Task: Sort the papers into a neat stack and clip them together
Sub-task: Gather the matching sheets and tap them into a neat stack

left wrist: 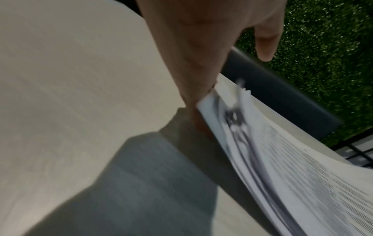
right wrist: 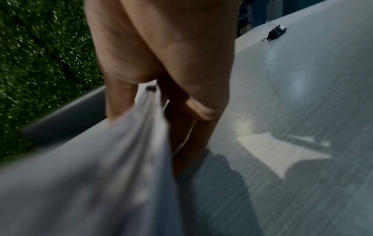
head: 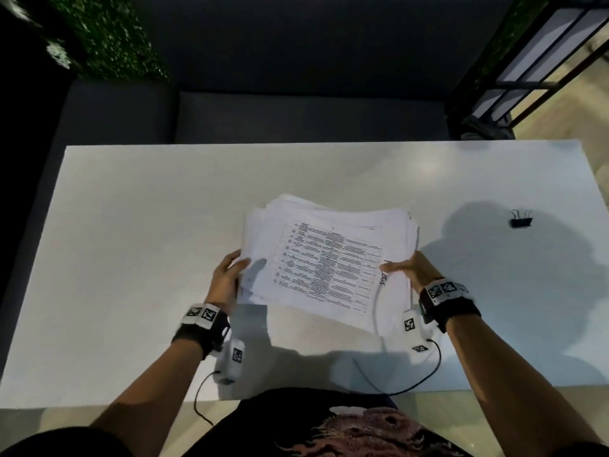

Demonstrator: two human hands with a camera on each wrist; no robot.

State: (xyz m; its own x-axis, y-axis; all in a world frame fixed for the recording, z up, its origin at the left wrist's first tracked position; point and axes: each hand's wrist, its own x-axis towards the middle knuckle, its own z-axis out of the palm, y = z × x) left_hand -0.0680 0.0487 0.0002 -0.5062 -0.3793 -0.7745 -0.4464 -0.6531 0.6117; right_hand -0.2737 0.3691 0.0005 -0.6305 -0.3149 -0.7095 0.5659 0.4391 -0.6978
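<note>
An uneven stack of white papers [head: 329, 258], printed table on top, is lifted off the white table [head: 131, 242] at its near side and casts a shadow beneath. My left hand [head: 230, 275] holds its left edge, fingers underneath and thumb over the top. My right hand [head: 408, 268] pinches the right edge, thumb on the top sheet. In the left wrist view my left hand [left wrist: 201, 63] meets the fanned sheet edges of the papers [left wrist: 282, 167]. In the right wrist view my right hand [right wrist: 161, 63] grips the blurred papers [right wrist: 111, 159]. A black binder clip [head: 521, 220] [right wrist: 275, 32] lies far right.
A dark sofa [head: 296, 117] stands behind the table's far edge, with a green hedge wall [head: 108, 37] at back left and a black metal frame [head: 527, 77] at back right. Wrist-camera cables [head: 412, 380] hang over the table's near edge.
</note>
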